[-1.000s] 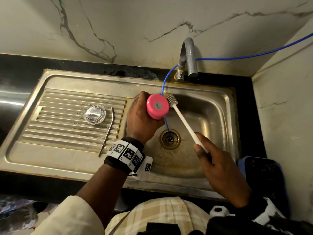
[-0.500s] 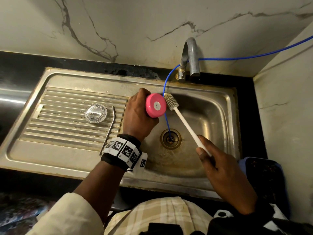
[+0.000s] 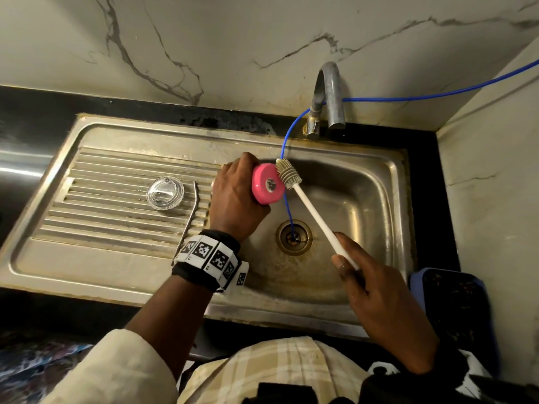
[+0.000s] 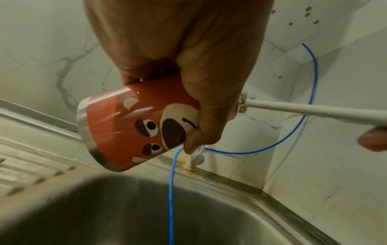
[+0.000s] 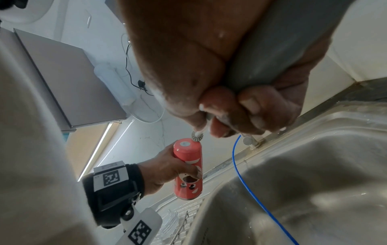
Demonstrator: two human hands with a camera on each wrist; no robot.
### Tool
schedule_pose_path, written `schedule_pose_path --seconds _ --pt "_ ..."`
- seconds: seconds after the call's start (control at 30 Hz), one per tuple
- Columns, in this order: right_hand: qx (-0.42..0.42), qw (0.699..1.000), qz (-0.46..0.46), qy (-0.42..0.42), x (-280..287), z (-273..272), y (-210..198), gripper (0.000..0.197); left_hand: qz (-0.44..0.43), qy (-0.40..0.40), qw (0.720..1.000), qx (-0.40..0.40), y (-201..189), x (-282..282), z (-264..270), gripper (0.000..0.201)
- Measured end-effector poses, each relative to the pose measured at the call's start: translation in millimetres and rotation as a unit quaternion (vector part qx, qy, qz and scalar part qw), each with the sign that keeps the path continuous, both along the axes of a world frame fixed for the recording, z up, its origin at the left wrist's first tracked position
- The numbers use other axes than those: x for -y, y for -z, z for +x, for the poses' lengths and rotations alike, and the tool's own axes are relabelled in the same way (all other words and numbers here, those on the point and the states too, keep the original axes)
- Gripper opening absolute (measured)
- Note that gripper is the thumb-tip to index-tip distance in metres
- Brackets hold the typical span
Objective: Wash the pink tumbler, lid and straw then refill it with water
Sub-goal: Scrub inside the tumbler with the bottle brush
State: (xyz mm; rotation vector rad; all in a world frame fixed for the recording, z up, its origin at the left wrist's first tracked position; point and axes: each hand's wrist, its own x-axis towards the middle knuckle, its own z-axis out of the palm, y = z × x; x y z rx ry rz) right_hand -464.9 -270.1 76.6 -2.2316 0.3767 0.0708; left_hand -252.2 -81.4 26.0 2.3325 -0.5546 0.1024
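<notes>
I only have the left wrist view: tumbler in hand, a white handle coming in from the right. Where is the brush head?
Observer: Head view shows the brush head at the edge of the pink tumbler's upturned base, outside it.
Operator: Lid and straw?
Observer: The clear lid and the metal straw lie on the drainboard, left of the left hand.
Operator: Who holds the brush?
Observer: The right hand grips the handle's lower end.

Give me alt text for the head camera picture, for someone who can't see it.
Over a steel sink, the left hand holds a pink tumbler bottom-up while the right hand holds a white bottle brush against its base. A clear lid and metal straw lie on the drainboard.
</notes>
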Motion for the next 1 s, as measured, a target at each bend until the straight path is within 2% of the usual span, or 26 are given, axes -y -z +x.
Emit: schedule_pose_path --seconds 0.17,0.3,0.5,0.7,0.87,1.0 --pt "0.034 0.999 -0.005 0.019 1 11 0 0.052 0.043 0.021 0.999 0.013 -2 11 -12 0.069" --pt "0.015 1.000 0.010 -0.002 -2 1 0 0.055 0.060 -0.017 0.998 0.024 -2 4 -8 0.067" --pt "0.022 1.000 0.000 0.009 2 9 1 0.053 0.092 -0.002 0.995 0.043 -8 11 -13 0.077" --pt "0.009 1.000 0.002 -0.016 -3 1 1 0.054 0.134 -0.044 0.989 0.052 -11 -1 -3 0.077" --pt "0.013 1.000 -0.011 -0.011 -4 13 0 0.054 0.161 -0.035 0.986 0.031 -13 5 -9 0.082" --pt "0.009 0.999 -0.016 -0.026 -2 6 -2 0.052 0.145 -0.059 0.987 0.023 -15 3 -6 0.084"
